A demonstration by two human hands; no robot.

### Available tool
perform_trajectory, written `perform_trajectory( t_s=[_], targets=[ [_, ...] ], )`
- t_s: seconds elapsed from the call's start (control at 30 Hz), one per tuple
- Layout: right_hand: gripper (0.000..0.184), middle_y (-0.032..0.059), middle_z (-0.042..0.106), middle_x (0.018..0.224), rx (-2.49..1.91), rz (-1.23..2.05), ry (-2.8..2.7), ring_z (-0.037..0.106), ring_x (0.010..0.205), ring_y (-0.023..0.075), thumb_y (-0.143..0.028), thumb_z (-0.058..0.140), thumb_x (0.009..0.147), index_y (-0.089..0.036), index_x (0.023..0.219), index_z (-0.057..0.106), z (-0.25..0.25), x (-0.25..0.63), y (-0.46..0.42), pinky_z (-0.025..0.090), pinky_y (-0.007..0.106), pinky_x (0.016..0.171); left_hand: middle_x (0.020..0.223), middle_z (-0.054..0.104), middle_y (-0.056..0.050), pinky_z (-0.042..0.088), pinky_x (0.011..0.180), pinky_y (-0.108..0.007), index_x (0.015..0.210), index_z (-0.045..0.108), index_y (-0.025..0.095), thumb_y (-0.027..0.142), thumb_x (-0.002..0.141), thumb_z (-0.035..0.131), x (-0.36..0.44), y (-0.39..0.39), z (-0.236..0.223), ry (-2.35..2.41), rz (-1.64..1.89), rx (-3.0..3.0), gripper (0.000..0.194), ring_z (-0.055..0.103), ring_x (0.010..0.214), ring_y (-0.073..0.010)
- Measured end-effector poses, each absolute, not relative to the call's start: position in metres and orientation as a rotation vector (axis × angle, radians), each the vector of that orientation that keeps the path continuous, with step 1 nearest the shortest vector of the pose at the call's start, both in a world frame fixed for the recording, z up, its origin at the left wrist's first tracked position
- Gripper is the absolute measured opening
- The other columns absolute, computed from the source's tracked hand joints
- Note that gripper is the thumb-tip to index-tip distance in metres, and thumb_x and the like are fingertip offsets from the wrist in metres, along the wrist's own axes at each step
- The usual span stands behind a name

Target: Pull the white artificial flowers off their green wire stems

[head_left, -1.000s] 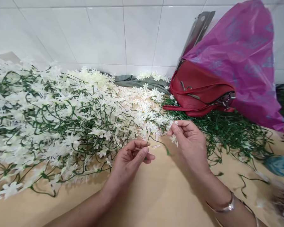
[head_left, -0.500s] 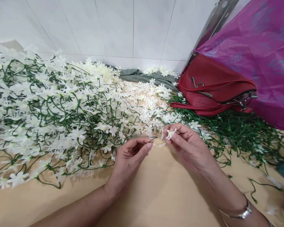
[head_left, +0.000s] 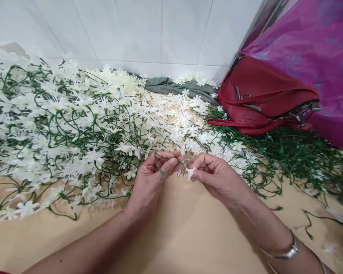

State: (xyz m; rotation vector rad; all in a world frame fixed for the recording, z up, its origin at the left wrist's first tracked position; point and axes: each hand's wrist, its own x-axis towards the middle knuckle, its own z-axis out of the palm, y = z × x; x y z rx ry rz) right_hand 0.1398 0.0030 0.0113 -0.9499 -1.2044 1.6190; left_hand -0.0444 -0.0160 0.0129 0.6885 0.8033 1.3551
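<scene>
Between the thumb and fingers of my left hand [head_left: 151,180] is a thin green artificial flower stem [head_left: 161,170], its end pointing right. My right hand [head_left: 221,177] pinches a small white artificial blossom [head_left: 191,172] by its edge, just right of that stem tip. Fine pale stamens [head_left: 182,169] show between the two hands; which piece they belong to I cannot tell. Both hands are held over the tabletop, close together. Behind them lie loose white blossoms [head_left: 185,129].
A big heap of white flowers on green stems [head_left: 68,125] covers the left side. Bare green stems [head_left: 297,160] lie at right, under a red handbag [head_left: 263,102]. A purple plastic bag [head_left: 311,57] hangs beyond it. Grey cloth [head_left: 171,86] lies along the tiled wall [head_left: 183,34].
My hands have come closer together, with the blossom moved left toward the stem. More of the green stem now shows in my left hand. The view has shifted slightly.
</scene>
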Motion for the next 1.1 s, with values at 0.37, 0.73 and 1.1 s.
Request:
perform_trajectory(
  t_s=[0.37,0.73,1.1],
  targets=[
    [0.021,-0.0021,0.069,0.076,-0.933,1.61,-1.203,0.062,0.071,0.0132,-0.033,0.089,0.075,-0.022,0.076,0.071,0.014,0.139,0.002,0.049,0.027,0.072,0.099,0.08,-0.001,0.056,0.087,-0.025,0.082,0.072,0.02,0.024,0.078,0.089,-0.044,-0.016,0.011,0.887,1.368,0.809,0.019,0.072,0.089,-0.012],
    [0.023,-0.0007,0.069,0.073,-1.0,1.574,-1.237,0.06,0.072,0.0151,-0.036,0.088,0.075,-0.022,0.074,0.07,0.015,0.135,0.0,0.048,0.028,0.072,0.096,0.078,0.001,0.059,0.091,-0.029,0.079,0.069,0.021,0.017,0.079,0.086,-0.044,-0.018,0.01,0.867,1.392,0.895,0.017,0.075,0.091,-0.0137],
    [0.025,0.001,0.071,0.077,-1.045,1.466,-1.217,0.061,0.071,0.0149,-0.04,0.087,0.076,-0.022,0.075,0.07,0.016,0.126,-0.006,0.05,0.027,0.068,0.093,0.077,0.0,0.059,0.093,-0.032,0.079,0.069,0.021,0.023,0.079,0.088,-0.04,-0.019,0.009,0.932,1.415,0.927,0.019,0.074,0.094,-0.0164]
  ],
)
